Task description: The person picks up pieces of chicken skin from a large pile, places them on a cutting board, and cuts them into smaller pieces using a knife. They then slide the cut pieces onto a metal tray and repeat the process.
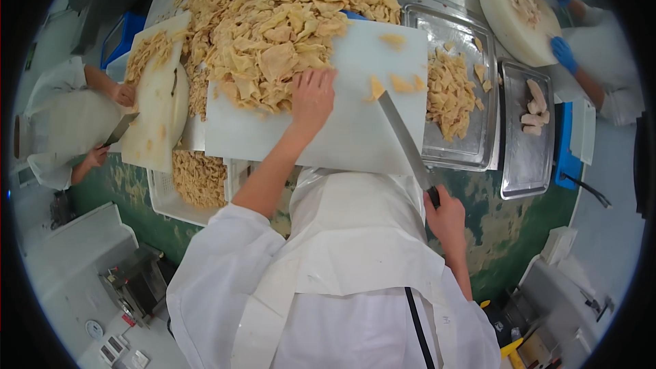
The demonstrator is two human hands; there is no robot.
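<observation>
A large heap of pale yellow pieces that look like chicken skin [273, 34] covers the far left of a white cutting board [273, 140]. My left hand [314, 99] is at the heap's near right edge, its fingers bent down over chicken skin; the fingertips are partly hidden. In my right hand [444, 215] is the dark handle of a long knife [403, 126], held at the board's near right corner. The blade slants up and left across the board. Its tip touches or nearly touches a small cut piece [376, 87]. A few more cut pieces [403, 84] lie to its right.
Right of the board, a metal tray [471, 140] holds cut pieces; another tray [526, 171] holds pale meat. A co-worker [58, 109] with a knife stands at a board on the left. Blue-gloved hands [564, 53] are at a round board [499, 0]. A filled white crate [164, 198] sits below left.
</observation>
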